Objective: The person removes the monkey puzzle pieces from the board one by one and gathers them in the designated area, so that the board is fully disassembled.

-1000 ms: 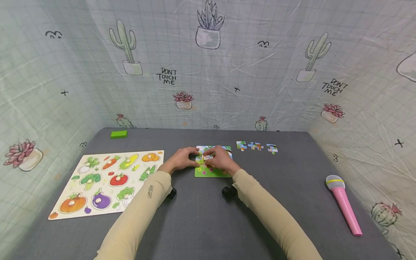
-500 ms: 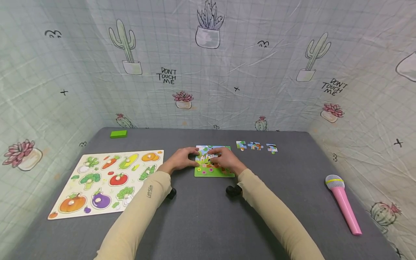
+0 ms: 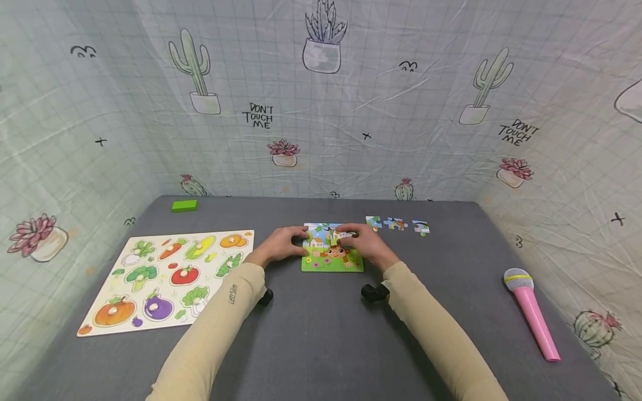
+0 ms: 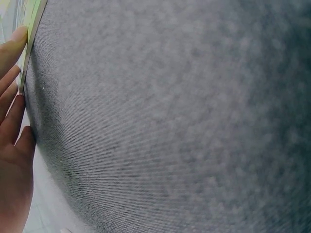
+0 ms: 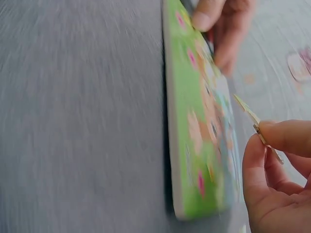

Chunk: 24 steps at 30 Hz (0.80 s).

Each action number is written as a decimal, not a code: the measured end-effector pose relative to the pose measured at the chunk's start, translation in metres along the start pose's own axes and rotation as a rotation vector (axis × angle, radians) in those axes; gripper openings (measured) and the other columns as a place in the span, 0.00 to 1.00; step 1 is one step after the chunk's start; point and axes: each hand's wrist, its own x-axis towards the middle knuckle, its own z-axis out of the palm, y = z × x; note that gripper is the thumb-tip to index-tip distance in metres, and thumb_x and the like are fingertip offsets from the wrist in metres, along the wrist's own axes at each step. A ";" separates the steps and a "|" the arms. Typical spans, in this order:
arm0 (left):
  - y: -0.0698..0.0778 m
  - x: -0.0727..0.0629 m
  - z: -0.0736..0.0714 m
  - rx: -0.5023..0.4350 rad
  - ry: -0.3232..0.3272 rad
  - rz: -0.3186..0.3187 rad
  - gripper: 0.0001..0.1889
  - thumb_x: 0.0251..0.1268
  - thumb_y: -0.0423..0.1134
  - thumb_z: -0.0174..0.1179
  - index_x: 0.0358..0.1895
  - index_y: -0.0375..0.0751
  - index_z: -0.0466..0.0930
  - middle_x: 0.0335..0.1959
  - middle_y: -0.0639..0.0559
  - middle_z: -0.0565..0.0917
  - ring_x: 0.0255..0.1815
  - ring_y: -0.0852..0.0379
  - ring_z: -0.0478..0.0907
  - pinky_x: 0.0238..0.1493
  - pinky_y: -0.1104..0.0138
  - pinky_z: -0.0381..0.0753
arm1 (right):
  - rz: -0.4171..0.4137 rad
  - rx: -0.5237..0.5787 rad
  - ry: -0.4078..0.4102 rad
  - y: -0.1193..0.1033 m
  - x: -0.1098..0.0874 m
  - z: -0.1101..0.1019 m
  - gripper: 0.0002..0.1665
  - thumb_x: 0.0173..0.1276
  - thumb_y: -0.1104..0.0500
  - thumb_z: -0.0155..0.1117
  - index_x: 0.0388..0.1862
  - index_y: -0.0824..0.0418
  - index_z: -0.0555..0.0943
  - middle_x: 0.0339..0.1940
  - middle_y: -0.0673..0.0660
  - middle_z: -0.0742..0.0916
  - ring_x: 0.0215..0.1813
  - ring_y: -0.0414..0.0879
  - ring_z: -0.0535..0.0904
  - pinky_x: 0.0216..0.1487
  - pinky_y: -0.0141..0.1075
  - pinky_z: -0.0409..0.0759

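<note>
A small jigsaw puzzle board point(image 3: 321, 267) with a monkey, houses and flowers on it lies on the grey table. My left hand point(image 3: 282, 243) rests at its left edge; the left wrist view shows the thumb and extended fingers touching the board edge point(image 4: 34, 29). Over the board's upper right part, my right hand point(image 3: 370, 243) pinches a puzzle piece point(image 5: 251, 114) between thumb and index finger. In the right wrist view the piece is tilted, edge-on and apart from the board's surface point(image 5: 184, 160). The right hand covers the board's upper right corner.
Several loose puzzle pieces point(image 3: 395, 223) lie behind the right hand. A vegetable peg puzzle point(image 3: 168, 289) is on the left, partly under the left sleeve. A green block point(image 3: 184, 206) stands at the back left, and a pink toy microphone point(image 3: 536, 323) lies at the right.
My right hand has moved right across the board with the piece, uncovering the monkey's face and the houses. My left hand stays at the left edge.
</note>
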 end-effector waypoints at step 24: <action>0.000 0.001 -0.001 -0.013 -0.024 -0.018 0.26 0.61 0.43 0.69 0.62 0.38 0.78 0.73 0.48 0.67 0.75 0.46 0.59 0.74 0.52 0.58 | 0.103 0.003 0.183 0.049 -0.022 -0.082 0.21 0.73 0.66 0.57 0.63 0.69 0.75 0.71 0.68 0.69 0.65 0.62 0.72 0.63 0.49 0.75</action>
